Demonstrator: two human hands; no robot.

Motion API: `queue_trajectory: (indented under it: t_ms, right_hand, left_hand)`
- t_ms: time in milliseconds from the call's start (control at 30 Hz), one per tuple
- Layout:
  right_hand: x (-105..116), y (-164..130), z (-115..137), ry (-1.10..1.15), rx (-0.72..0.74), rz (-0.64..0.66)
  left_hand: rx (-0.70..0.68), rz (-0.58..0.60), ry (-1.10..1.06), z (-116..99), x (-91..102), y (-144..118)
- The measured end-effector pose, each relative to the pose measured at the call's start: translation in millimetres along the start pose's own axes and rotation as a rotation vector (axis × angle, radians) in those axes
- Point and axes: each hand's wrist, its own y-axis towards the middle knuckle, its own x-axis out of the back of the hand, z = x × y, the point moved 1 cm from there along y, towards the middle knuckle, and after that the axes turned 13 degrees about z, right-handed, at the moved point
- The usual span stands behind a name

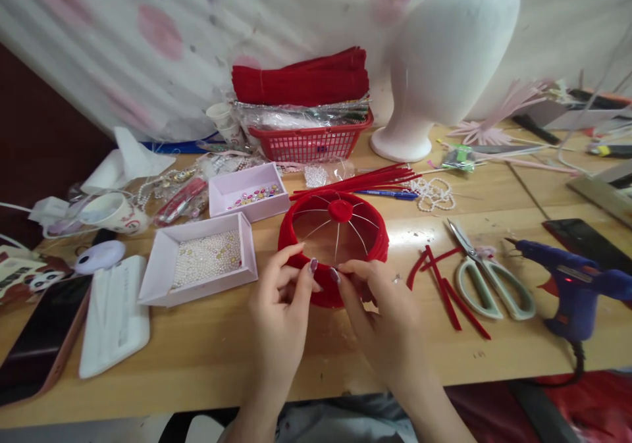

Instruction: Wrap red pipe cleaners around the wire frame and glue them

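Note:
A round red fuzzy frame (382, 235) rests on the wooden table in front of me, with thin wire spokes running from its rim to a small red disc (340, 211) at the centre. My left hand (289, 285) pinches the near side of the rim between thumb and fingers. Close beside it, my right hand (378, 298) grips the same rim, the two thumbs almost meeting. A ring shows on a right-hand finger. Both hands partly cover the frame's near edge. Red fuzzy strips (444, 291) lie to its right, and a bundle of red stems (365, 181) lies just behind.
Scissors (486, 275) and a blue glue gun (567, 278) lie at right. Boxes of pearls (207, 255) and coloured gems (249, 193) stand at left, near a power bank (118, 318) and phone (44, 338). Behind are a red basket (311, 141) and white foam head (444, 61).

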Motion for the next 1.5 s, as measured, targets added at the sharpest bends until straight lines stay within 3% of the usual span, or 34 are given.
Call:
queue_trajectory:
  t_ms: [133, 200, 400, 733, 833, 967, 1067, 1200, 1333, 1500]
  right_hand:
    - [-3.3, -1.8, 0.7, 0.004, 0.004, -0.018]
    - [-6.3, -4.1, 1.0, 0.017, 0.008, -0.042]
    - [-14.4, -16.9, 6.1, 0.021, 0.029, -0.081]
    - [-15.4, -25.9, 8.7, 0.062, 0.016, -0.076]
    - [-5.5, -35.6, 4.1, 0.117, 0.039, -0.070]
    - [25.4, -62.3, -18.4, 0.136, -0.053, -0.204]
    - [56.7, -85.2, -42.9, -0.040, -0.323, -0.259]
    - [88.7, -105.4, -64.9, -0.184, -0.623, -0.193]
    - [96.1, -109.4, -69.2, -0.128, -0.690, -0.169]
    - [92.7, -106.3, -72.0, -0.072, -0.710, -0.080]
  left_hand:
    - [-0.314, -0.151, 0.545, 2.9, -5.0, -8.1]
    - [-0.410, -0.145, 0.670, 3.6, -9.5, -12.2]
    - [-0.402, -0.035, 0.588, 2.5, -17.3, -16.5]
    - [-0.368, -0.064, 0.567, -7.2, -14.7, -16.1]
    - [-0.442, -0.075, 0.632, -7.6, -8.4, -19.2]
    - [-0.570, 0.011, 0.648, -6.1, -5.0, -30.4]
    - [-0.515, 0.168, 0.548, -5.3, -17.1, -40.7]
    - [-0.334, 0.355, 0.506, -4.5, -47.9, -47.0]
    - [-0.219, 0.376, 0.609, -4.4, -69.6, -45.8]
    - [-0.206, 0.405, 0.643, -2.6, -69.9, -47.4]
